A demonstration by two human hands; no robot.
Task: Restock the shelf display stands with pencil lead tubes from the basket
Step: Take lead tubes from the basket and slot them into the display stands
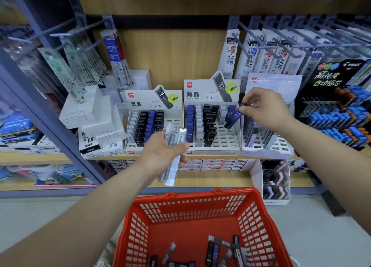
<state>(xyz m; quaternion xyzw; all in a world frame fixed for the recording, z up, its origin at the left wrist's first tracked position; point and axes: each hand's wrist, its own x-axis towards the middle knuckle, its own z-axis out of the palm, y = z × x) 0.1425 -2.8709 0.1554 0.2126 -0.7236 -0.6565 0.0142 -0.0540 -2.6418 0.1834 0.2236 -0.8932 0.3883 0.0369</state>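
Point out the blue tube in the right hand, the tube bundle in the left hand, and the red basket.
blue tube [232,120]: head view, on its middle, just below the label.
tube bundle [175,135]: head view, on its upper end.
basket [191,196]: head view, on the far rim.

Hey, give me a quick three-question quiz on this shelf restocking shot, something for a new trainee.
1. Multiple choice: what does the right hand pinch? A) a blue HB 0.7 pencil lead tube B) a white box C) a pen refill pack
2. True or false: the left hand holds nothing.
3. Fill in: loose tubes lie in the ___ plastic mesh basket below the hands.
Key: 1 A; 2 false, it grips a bundle of grey and clear lead tubes; 3 red.
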